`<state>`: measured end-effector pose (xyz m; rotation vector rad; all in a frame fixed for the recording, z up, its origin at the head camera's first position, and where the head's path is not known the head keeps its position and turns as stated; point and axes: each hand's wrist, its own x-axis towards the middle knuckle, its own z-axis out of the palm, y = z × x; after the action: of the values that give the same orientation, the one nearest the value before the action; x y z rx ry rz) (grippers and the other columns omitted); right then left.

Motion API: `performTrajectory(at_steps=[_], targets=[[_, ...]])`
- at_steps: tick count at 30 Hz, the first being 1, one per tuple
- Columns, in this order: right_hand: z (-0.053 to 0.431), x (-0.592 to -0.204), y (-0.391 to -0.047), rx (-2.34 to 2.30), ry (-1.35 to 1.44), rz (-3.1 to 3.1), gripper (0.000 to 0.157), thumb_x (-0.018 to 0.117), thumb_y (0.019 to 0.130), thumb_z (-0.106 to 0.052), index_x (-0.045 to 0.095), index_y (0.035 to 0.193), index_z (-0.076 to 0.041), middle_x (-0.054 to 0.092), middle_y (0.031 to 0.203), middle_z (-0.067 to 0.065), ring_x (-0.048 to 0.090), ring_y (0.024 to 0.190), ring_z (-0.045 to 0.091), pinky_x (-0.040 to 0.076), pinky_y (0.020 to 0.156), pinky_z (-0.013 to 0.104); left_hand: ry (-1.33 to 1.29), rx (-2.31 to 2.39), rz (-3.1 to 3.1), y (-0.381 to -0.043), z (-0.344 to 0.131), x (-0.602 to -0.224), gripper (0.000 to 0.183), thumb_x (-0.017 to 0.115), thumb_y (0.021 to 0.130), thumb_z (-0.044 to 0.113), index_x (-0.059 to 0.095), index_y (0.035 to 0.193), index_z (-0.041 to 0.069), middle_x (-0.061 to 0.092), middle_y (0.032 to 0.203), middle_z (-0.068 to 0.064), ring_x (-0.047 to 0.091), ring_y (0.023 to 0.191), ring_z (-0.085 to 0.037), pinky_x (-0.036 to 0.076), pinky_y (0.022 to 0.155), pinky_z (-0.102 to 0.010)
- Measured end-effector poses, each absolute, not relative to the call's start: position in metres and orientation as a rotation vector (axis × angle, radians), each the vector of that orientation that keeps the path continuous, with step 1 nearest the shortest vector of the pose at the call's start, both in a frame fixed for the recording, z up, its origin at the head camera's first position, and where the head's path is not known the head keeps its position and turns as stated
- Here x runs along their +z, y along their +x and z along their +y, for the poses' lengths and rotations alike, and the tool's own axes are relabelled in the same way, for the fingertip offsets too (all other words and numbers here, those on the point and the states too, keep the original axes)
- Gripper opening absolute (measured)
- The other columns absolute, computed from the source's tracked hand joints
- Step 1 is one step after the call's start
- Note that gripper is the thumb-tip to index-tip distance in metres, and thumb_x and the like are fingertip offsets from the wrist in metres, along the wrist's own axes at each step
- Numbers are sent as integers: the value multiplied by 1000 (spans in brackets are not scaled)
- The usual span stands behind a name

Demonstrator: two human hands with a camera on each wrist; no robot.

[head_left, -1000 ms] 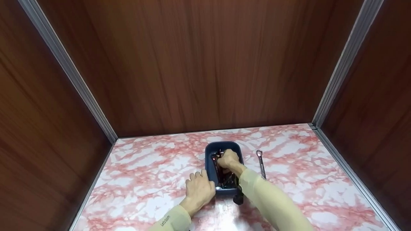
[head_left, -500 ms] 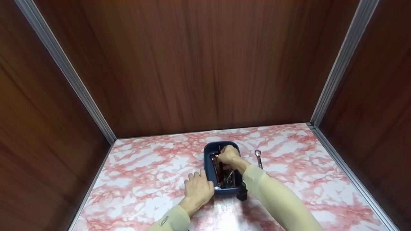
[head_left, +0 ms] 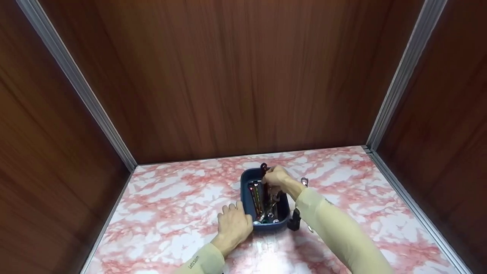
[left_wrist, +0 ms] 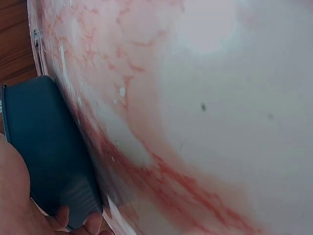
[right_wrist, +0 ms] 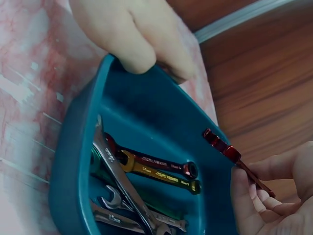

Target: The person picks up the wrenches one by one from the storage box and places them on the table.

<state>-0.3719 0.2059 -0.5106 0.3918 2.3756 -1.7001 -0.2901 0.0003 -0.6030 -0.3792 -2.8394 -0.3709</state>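
In the head view, the right hand [head_left: 277, 178] pinches a dark red wrench [right_wrist: 222, 147] between thumb and fingers, over the upper part of a blue plastic bin [head_left: 244, 203]. The wrench's long axis runs up and down the frame, its top end beyond the upper rim. The left hand [head_left: 234, 224], farther from it, grips the bin's lower-left corner. Inside lie a second red wrench [right_wrist: 156, 161], a gold wrench [right_wrist: 161, 176], a green wrench [right_wrist: 159, 200] and several silver wrenches [right_wrist: 121, 176]. Right of the bin, a chrome wrench [head_left: 304, 181] lies partly hidden by the forearm.
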Motion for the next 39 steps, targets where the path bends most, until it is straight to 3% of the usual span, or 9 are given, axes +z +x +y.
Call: performTrajectory(at_steps=[7, 19, 26, 30, 35, 39], targets=[[218, -509, -373, -1787, 408, 2250, 31, 73, 90, 4, 54, 113, -5, 55, 82, 5, 58, 57, 14, 59, 52, 28, -382, -380, -2840, -291, 0, -603, 35, 59, 100, 35, 63, 116, 4, 70, 103, -20, 63, 96, -40, 53, 79, -56], [241, -502, -369, -1787, 396, 2241, 28, 73, 94, 1, 51, 109, -8, 68, 86, 2, 65, 66, 12, 60, 58, 24, -380, -388, -2830, -290, 0, -604, 34, 60, 99, 35, 63, 112, 4, 70, 100, -20, 64, 95, -39, 53, 77, -56], [251, -500, -366, -1783, 392, 2253, 25, 72, 94, 2, 53, 103, -11, 66, 89, 2, 64, 68, 13, 60, 59, 24, -381, -387, -2827, -289, 0, -604, 35, 60, 100, 35, 63, 115, 4, 70, 101, -20, 63, 95, -40, 53, 78, -56], [255, -497, -366, -1751, 396, 2275, 26, 73, 94, 3, 58, 113, -5, 62, 91, 2, 63, 70, 13, 62, 62, 26, -383, -393, -2835, -289, -1, -603, 34, 60, 100, 35, 63, 115, 4, 70, 100, -20, 63, 95, -39, 53, 78, -56], [261, -496, -367, -1709, 382, 2311, 42, 75, 93, 2, 58, 132, 2, 63, 100, 5, 70, 76, 15, 67, 70, 33, -378, -395, -2845, -290, -1, -603, 35, 59, 101, 36, 63, 116, 4, 70, 102, -20, 63, 96, -40, 54, 79, -56], [266, -496, -366, -1708, 367, 2311, 42, 75, 94, 2, 59, 132, 1, 66, 100, 4, 72, 76, 14, 66, 67, 33, -377, -405, -2847, -291, -1, -604, 35, 59, 101, 35, 63, 117, 4, 70, 102, -20, 63, 96, -40, 53, 79, -56]])
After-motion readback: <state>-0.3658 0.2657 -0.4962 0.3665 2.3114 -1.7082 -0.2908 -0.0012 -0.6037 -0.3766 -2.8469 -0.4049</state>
